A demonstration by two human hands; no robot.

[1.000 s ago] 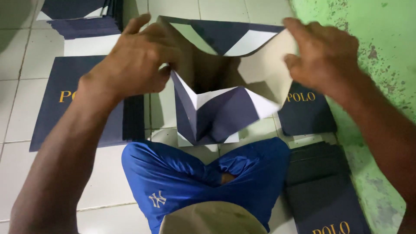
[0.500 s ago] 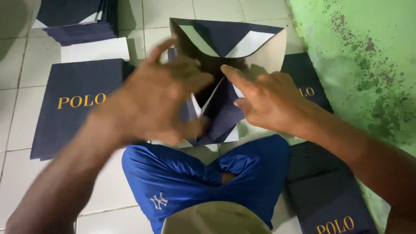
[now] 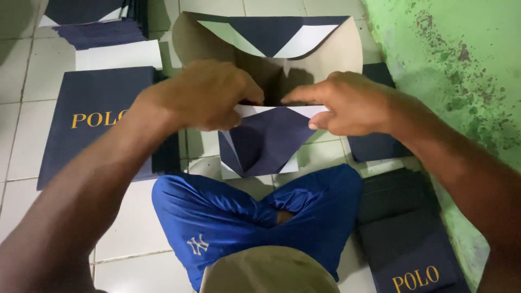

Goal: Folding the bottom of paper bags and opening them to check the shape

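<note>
Both hands work at the bottom of a navy paper bag [image 3: 260,144] that lies on the white tiled floor [image 3: 32,70] just ahead of the person's crossed legs in blue shorts [image 3: 255,211]. The left hand [image 3: 203,95] curls over the bag's folded bottom from the left, its fingertips pressed down on the white edge of a flap; whether it pinches the paper or only holds it flat cannot be told, since the fingers hide the contact. The right hand [image 3: 347,103] comes in from the right with the forefinger stretched out along the same white edge — thumb tucked under near the flap's corner, so it appears to nip the paper lightly.

The bag's folded part sits directly below and between the two hands, its navy triangle pointing toward the shorts, while the tan inner face of the bag [image 3: 336,51] stands open beyond the knuckles, with a second navy-and-white fold at the top.

To the left lies a stack of flat navy bags [image 3: 92,152] with gold lettering, touching the left forearm's edge in view. Another pile [image 3: 100,30] rests farther up the floor. More navy bags [image 3: 407,244] lie at the right — close against the green wall [image 3: 461,65].
</note>
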